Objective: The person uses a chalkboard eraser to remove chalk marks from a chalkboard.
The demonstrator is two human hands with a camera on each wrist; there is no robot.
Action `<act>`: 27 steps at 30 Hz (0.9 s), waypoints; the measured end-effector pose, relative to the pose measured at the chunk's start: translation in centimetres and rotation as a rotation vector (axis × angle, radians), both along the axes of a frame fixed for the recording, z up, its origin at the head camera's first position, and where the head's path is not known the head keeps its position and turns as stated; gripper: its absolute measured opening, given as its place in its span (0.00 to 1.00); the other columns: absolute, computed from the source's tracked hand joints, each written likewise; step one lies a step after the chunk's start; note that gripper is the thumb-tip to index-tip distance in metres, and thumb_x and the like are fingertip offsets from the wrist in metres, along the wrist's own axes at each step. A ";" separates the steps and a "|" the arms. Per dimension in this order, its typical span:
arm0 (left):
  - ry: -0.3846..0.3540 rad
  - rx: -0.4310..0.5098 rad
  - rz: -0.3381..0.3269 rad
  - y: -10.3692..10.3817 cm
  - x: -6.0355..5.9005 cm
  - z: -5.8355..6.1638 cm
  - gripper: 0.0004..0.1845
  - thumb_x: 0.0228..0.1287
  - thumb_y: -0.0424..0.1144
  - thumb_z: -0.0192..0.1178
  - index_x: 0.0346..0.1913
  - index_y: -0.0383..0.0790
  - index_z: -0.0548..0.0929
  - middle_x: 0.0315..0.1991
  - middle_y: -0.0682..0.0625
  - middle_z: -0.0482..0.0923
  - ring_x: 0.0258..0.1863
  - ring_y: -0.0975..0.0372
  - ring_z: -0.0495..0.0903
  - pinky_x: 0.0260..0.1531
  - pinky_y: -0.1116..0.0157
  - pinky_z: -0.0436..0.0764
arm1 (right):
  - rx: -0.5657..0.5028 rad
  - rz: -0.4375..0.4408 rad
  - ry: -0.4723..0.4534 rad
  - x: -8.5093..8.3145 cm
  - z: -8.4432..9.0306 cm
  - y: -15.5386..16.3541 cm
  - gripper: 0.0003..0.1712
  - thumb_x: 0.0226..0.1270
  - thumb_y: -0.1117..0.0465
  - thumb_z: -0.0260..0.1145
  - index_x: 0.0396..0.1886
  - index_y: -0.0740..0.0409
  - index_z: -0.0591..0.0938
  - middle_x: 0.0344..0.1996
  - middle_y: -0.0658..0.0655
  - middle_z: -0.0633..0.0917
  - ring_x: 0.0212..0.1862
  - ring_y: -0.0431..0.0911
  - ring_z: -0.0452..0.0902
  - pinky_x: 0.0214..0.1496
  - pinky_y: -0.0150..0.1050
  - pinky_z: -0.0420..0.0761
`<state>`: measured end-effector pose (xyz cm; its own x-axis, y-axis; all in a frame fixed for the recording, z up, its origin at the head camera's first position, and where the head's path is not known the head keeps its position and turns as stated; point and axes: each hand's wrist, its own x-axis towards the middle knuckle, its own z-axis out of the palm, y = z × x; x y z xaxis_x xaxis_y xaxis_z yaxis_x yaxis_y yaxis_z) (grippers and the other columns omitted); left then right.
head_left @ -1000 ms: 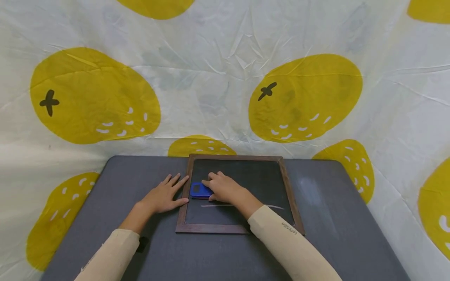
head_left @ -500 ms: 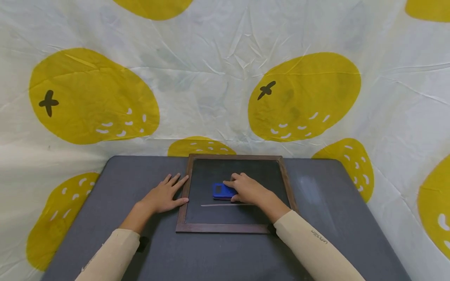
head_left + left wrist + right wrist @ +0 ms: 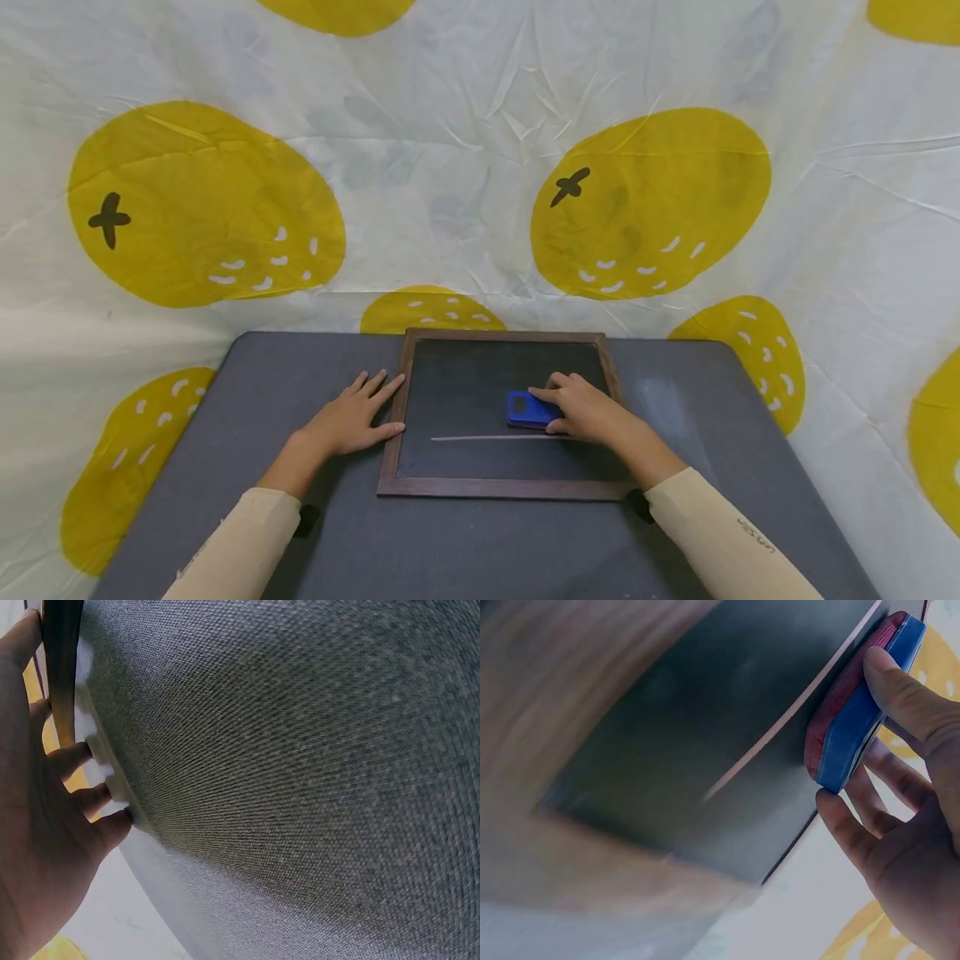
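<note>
Room over chalkboard [image 3: 461,383] between hands [image 3: 348,423] [image 3: 591,412]; blue eraser [image 3: 527,410] bars way rightward, right sleeve [image 3: 723,533] bars lower-right approach.

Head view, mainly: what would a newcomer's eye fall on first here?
Probably the big yellow fruit shapes printed on the pale cloth behind the dark table. Next, the bright blue eraser that the right hand grips over the framed chalkboard, right of its middle. Then the thin pale line running across the board, just below the eraser in that view.
</note>
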<state>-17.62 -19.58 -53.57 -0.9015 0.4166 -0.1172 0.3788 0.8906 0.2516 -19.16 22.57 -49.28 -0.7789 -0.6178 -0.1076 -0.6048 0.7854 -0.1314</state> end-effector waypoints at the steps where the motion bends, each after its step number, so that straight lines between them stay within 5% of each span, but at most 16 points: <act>1: 0.000 0.002 -0.001 0.0 0.0 0.1 0.47 0.71 0.71 0.52 0.84 0.52 0.54 0.82 0.37 0.52 0.80 0.33 0.51 0.61 0.27 0.69 | 0.000 0.000 0.011 0.0 0.0 0.5 0.39 0.62 0.52 0.78 0.72 0.54 0.78 0.52 0.60 0.80 0.44 0.50 0.73 0.48 0.46 0.80; 14: 0.010 -0.007 -0.007 -0.1 0.0 0.2 0.46 0.72 0.70 0.52 0.84 0.51 0.54 0.82 0.37 0.53 0.79 0.33 0.52 0.62 0.27 0.69 | -0.103 -0.053 0.001 0.5 -0.2 5.6 0.38 0.58 0.56 0.80 0.68 0.61 0.81 0.48 0.62 0.81 0.43 0.51 0.76 0.46 0.50 0.81; 27: 0.008 -0.018 -0.013 -0.1 0.0 0.1 0.46 0.72 0.70 0.51 0.84 0.50 0.54 0.82 0.36 0.53 0.79 0.32 0.51 0.67 0.29 0.65 | -0.088 -0.080 0.008 0.8 -0.3 6.3 0.39 0.58 0.54 0.81 0.68 0.61 0.81 0.49 0.62 0.81 0.44 0.52 0.78 0.47 0.51 0.83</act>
<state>-17.59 -19.64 -53.42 -0.8971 0.4258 -0.1177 0.3918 0.8900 0.2330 -18.41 28.91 -49.62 -0.8267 -0.5604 -0.0496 -0.5419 0.8169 -0.1977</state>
